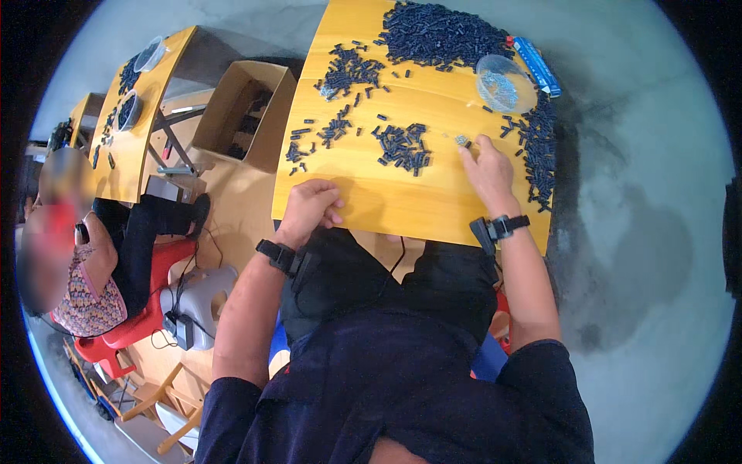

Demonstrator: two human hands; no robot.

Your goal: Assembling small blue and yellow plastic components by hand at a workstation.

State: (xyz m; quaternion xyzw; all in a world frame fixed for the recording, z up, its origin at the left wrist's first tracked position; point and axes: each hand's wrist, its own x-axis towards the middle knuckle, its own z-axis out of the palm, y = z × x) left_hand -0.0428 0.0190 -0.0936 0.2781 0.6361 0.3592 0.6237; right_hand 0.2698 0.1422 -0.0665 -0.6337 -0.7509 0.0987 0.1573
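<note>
1. Head view, right side: the right hand [487, 166] lies on the yellow wooden worktop [371, 197] toward its right edge. Its fingertips are pinched narrowly at a small cluster of tiny grey metal bits [463, 141], touching them; whether one is actually gripped I cannot tell.
2. Head view, left side: the left hand [311, 207] rests curled at the near edge of the worktop, fingers folded under. Whether it holds anything I cannot tell.
3. Between the hands, toward the middle of the worktop, sits a loose pile of small black plastic pieces [403, 147]. A big heap of the same black pieces [440, 35] fills the far edge, and a strip of them runs along the right edge.
4. A clear round plastic bowl [504, 83] holding grey bits stands near the far right corner, and a blue flat packet [536, 66] is just beside it.
5. Judging by this, the step in hand is picking up a metal bit; the next move would call for a fine pinch and bringing a black piece to meet it.
</note>
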